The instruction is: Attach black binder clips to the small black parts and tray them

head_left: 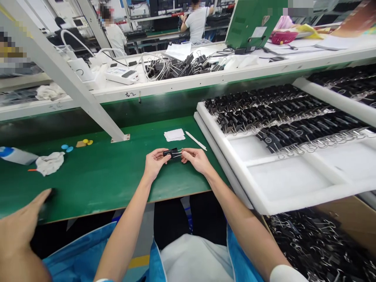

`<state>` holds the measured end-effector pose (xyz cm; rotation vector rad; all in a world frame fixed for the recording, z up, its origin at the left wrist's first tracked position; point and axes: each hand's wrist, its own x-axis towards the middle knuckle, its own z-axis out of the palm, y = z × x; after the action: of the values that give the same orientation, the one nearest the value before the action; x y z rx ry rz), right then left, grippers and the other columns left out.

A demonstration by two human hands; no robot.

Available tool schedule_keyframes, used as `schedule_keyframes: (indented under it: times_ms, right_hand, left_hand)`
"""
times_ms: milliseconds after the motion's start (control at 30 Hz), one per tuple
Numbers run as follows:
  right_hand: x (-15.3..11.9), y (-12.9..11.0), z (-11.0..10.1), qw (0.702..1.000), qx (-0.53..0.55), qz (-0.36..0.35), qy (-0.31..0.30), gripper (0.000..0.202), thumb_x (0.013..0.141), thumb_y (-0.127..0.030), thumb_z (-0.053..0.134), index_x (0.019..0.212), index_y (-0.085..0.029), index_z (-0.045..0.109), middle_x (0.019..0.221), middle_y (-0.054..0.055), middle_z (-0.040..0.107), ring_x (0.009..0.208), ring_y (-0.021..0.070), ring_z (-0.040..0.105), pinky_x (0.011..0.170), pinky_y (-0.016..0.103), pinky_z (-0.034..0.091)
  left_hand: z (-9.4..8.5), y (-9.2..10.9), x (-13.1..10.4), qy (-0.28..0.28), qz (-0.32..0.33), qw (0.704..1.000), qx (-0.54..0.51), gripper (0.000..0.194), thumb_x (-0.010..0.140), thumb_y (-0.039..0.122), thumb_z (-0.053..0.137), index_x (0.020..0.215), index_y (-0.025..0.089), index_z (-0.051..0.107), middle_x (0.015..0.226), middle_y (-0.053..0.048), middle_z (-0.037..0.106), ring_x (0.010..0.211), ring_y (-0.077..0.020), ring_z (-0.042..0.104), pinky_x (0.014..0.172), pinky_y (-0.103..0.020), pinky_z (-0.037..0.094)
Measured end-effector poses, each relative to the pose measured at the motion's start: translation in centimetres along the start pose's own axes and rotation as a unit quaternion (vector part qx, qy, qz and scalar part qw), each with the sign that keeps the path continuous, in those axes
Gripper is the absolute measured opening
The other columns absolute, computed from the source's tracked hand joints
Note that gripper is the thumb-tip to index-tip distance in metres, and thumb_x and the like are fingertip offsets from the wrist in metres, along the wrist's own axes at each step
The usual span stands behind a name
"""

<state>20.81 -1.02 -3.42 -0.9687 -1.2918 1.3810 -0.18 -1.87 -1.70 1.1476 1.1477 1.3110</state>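
Forearms (129,223) converge ahead of me, my left hand (155,161) pinched closed on a black clip (174,152), my right hand (197,159) pinching its wire handles (178,155).

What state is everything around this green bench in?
Black clip, held aloft
Left hand, pinching its body
Right hand, pinching its wire end
Foam tray, partly filled
Cardboard box, open, heaped with clips
Bottle, lying down
Cloth, crumpled
Paper slips, stacked
White stick, lying flat
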Motion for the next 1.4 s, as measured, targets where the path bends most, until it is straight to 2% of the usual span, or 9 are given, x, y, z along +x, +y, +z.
schedule_keyframes:
  times_ms: [200,333,567,633,733,867,933,1100,1400]
  right_hand:
    - [0.2,-0.3,1.2,1.0,-0.015,0.006,0.018,0.061,0.08,-0.068,0.078,0.101,-0.01,0.074,0.083,0.01,0.072,0.074,0.0243,0.069,0.07,0.035,0.057]
    - [-4.3,-2.0,1.9,0.999,-0.014,0.03,0.043,0.056,0.084,-0.064,0.076,0.108,-0.012,0.074,0.09,0.009,0.073,0.081,0.0234,0.069,0.075,0.033,0.057]
    - [-20.1,-9.0,-5.0,0.93,-0.026,0.123,-0.346,0.037,0.091,-0.05,0.077,0.11,-0.018,0.078,0.103,0.007,0.075,0.092,0.022,0.071,0.085,0.028,0.057]
    - [-24.0,-10.1,-9.1,0.94,-0.057,0.168,-0.292,0.034,0.094,-0.049,0.073,0.105,-0.016,0.078,0.099,0.008,0.075,0.09,0.0225,0.07,0.085,0.03,0.057]
    - [-27.7,-8.3,-16.1,0.953,-0.191,0.232,-0.029,0.036,0.102,-0.048,0.062,0.109,-0.015,0.075,0.1,0.01,0.074,0.09,0.0235,0.069,0.082,0.033,0.057]
    - [-28.8,-1.7,-23.2,0.751,-0.493,0.356,0.259,0.024,0.103,-0.024,0.054,0.116,-0.011,0.07,0.108,0.015,0.071,0.096,0.0249,0.066,0.086,0.032,0.051]
    - [-28.5,1.5,-25.0,0.692,-0.547,0.39,0.263,0.025,0.1,-0.015,0.055,0.12,-0.009,0.068,0.116,0.02,0.068,0.108,0.0284,0.063,0.093,0.033,0.047]
    - [-27.8,5.7,-26.5,0.637,-0.609,0.416,0.225,0.032,0.106,-0.019,0.049,0.128,-0.001,0.062,0.126,0.028,0.06,0.125,0.037,0.052,0.105,0.041,0.04]
    - [-27.5,7.2,-28.9,0.597,-0.619,0.48,0.174,0.031,0.099,-0.024,0.063,0.123,-0.004,0.068,0.123,0.027,0.062,0.12,0.0376,0.057,0.099,0.04,0.046]
  left_hand:
    - [-0.3,0.1,0.3,0.003,0.001,1.0,0.012,0.045,0.062,0.037,0.093,0.097,0.014,0.076,0.089,-0.011,0.076,0.07,-0.0194,0.068,0.057,-0.028,0.052]
    - [-0.4,0.8,-0.1,0.008,0.011,1.0,0.015,0.049,0.064,0.035,0.091,0.105,0.016,0.074,0.085,-0.006,0.074,0.067,-0.0151,0.064,0.059,-0.025,0.051]
    - [0.2,2.3,0.4,0.01,0.003,0.996,-0.088,0.045,0.06,0.03,0.092,0.1,0.022,0.074,0.082,0.0,0.067,0.072,-0.0164,0.065,0.068,-0.031,0.057]
    - [0.6,2.6,0.4,-0.002,-0.017,0.996,-0.082,0.039,0.063,0.032,0.091,0.097,0.024,0.074,0.083,0.0,0.066,0.075,-0.0227,0.069,0.069,-0.04,0.06]
    - [1.1,2.9,0.1,-0.018,-0.043,0.998,-0.053,0.04,0.067,0.037,0.088,0.103,0.028,0.073,0.085,0.001,0.064,0.072,-0.0262,0.071,0.059,-0.04,0.059]
    - [1.8,2.8,-0.6,-0.045,-0.071,0.996,-0.02,0.049,0.068,0.042,0.089,0.113,0.032,0.07,0.089,0.001,0.064,0.063,-0.0236,0.07,0.041,-0.031,0.046]
    - [2.0,2.6,-0.9,-0.065,-0.072,0.995,-0.005,0.049,0.07,0.044,0.088,0.114,0.032,0.07,0.086,0.001,0.065,0.062,-0.0221,0.069,0.04,-0.031,0.041]
    - [1.9,1.8,-1.0,-0.093,-0.058,0.994,0.021,0.048,0.072,0.045,0.088,0.113,0.028,0.069,0.085,0.001,0.067,0.061,-0.0197,0.067,0.045,-0.031,0.036]
    - [1.4,1.5,-0.6,-0.09,-0.048,0.994,0.041,0.047,0.071,0.039,0.088,0.111,0.024,0.07,0.09,-0.004,0.069,0.061,-0.0189,0.068,0.044,-0.029,0.046]
